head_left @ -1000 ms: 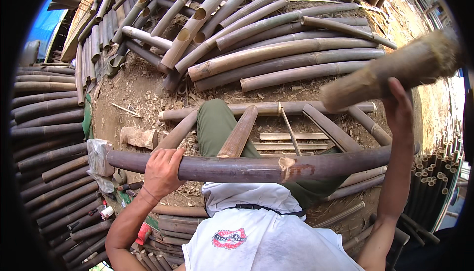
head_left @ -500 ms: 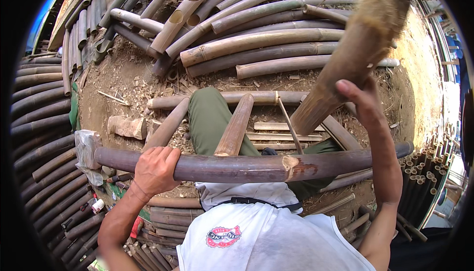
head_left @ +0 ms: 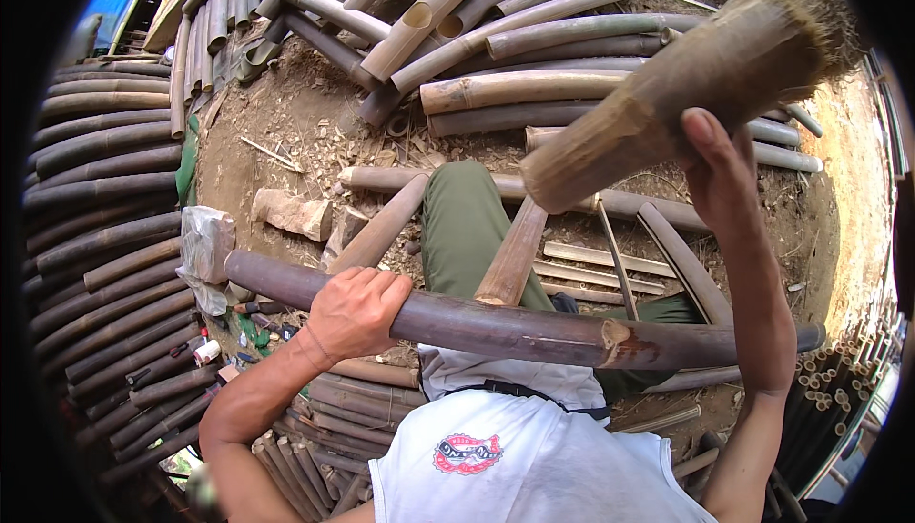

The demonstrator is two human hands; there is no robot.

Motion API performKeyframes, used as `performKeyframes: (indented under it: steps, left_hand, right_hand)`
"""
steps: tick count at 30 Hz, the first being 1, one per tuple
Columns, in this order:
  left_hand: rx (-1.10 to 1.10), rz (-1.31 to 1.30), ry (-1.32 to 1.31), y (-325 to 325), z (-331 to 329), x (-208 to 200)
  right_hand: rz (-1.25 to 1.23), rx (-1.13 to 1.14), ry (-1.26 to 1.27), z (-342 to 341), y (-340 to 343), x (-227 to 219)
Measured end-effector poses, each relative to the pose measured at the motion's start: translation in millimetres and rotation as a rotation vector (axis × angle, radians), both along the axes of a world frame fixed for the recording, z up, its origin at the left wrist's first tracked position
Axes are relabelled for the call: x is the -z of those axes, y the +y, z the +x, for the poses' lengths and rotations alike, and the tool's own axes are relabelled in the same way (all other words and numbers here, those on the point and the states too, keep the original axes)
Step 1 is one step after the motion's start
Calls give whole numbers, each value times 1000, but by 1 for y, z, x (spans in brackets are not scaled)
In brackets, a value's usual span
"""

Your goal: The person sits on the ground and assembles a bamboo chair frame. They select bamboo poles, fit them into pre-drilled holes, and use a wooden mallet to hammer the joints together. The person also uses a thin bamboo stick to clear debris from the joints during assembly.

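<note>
A: First entry, left side?

B: Left hand (head_left: 360,311): fingers curled over the top, closed around a long, dark purplish-brown bamboo pole (head_left: 505,331); pole runs crosswise in front of the body, toward the near edge of the brown dirt ground (head_left: 305,109), one pale-scarred node right of its middle

A: Right side?

B: Right hand (head_left: 721,169): raised, wrapped about a thick, tan-brown, fray-ended bamboo log (head_left: 658,104); thumb in sight, other fingers mostly hidden; log held aloft and tilted, frayed end toward the ground's far right corner, smooth end lower, toward the middle

A: Does the smooth end touch anything?

B: Cannot tell; in view it overlaps the top of the middle one of three slanting brown bamboo rungs (head_left: 512,261), set between the dark pole and a long, grey-brown bamboo rail (head_left: 376,178) farther out

A: Among the rungs?

B: One thin bamboo stick (head_left: 615,249), slanting; pale, narrow split strips (head_left: 581,252); one bent leg in olive-green trousers (head_left: 467,232), between left and middle rungs

A: Left edge of the ground?

B: Many dark, round bamboo poles (head_left: 105,190), in parallel rows; one crumpled, clear plastic bag (head_left: 207,237), near the dark pole's left end; one rough, pale-brown wood block (head_left: 291,214), farther in

A: Far edge?

B: Heap of grey and tan bamboo lengths (head_left: 515,91), several with open cut ends
</note>
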State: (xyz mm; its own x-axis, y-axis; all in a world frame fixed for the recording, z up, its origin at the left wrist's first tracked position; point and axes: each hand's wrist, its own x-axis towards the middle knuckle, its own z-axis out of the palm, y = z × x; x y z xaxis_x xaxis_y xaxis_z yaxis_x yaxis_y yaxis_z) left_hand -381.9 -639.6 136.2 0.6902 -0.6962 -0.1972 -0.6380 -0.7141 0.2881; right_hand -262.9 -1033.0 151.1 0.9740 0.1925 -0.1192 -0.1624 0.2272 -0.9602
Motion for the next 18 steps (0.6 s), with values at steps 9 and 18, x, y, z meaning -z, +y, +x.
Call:
performKeyframes:
  steps: [9,18]
  left_hand:
    - [-2,23,82,-2,-1,-5]
    - [14,67,171,-4,17,-11]
  right_hand:
    - [-58,-166,126,3,45,33]
    - [-207,-119,23,-19,43,-7]
